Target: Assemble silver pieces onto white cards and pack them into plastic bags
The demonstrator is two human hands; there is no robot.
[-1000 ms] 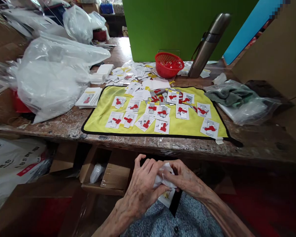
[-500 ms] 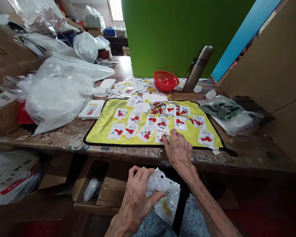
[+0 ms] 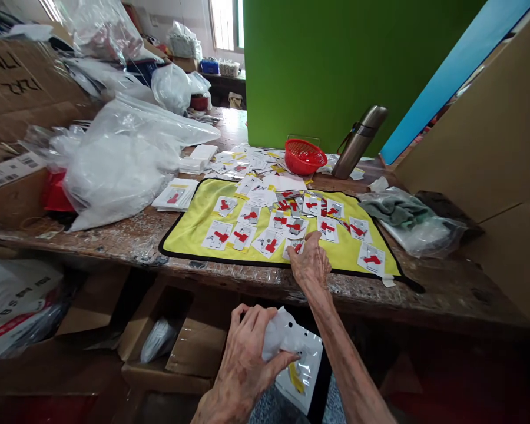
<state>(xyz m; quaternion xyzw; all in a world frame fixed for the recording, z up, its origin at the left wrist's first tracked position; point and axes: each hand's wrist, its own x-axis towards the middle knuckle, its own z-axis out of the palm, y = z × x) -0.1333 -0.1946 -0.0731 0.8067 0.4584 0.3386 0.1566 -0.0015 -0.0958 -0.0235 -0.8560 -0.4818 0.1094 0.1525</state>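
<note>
My left hand [image 3: 247, 359] is closed on a small clear plastic bag [image 3: 298, 359] held over my lap, below the table edge. My right hand [image 3: 310, 262] reaches onto the front edge of the yellow mat [image 3: 189, 232], fingers curled on a white card with a red piece [image 3: 291, 246]. Several more such cards [image 3: 265, 221] lie spread over the mat. Whether the card is lifted I cannot tell.
A red basket [image 3: 305, 156] and a steel flask [image 3: 358, 141] stand behind the mat. Big plastic bags [image 3: 119, 159] and a card stack [image 3: 176, 194] lie left, a green cloth in plastic [image 3: 401, 212] right. Open cardboard boxes [image 3: 176, 347] sit under the table.
My right hand left the bag at my lap and reached up onto the mat's front cards. The left hand kept hold of the bag. The view tilted upward.
</note>
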